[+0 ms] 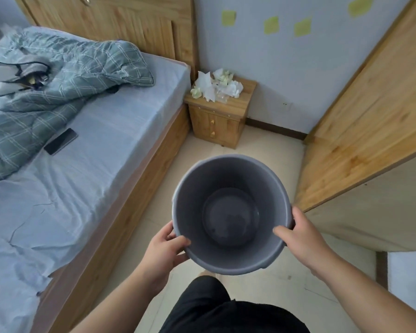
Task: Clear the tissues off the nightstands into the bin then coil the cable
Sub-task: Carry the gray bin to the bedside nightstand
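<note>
I hold a round grey bin (195,188) in front of me above the tiled floor, and nothing lies inside it. My left hand (165,248) grips its near left rim. On the near right rim my right hand (303,239) is closed, thumb inside. Farther ahead a small wooden nightstand (216,123) stands in the corner between the bed and the wall. Several crumpled white and pale green tissues (216,86) are piled on its top. No cable shows in this view.
A wooden-framed bed (139,169) with a blue sheet runs along my left, carrying a green plaid blanket (65,68) and a black phone (61,141). A tall wooden wardrobe (370,111) closes in the right side. Pale floor tiles (257,145) lead to the nightstand.
</note>
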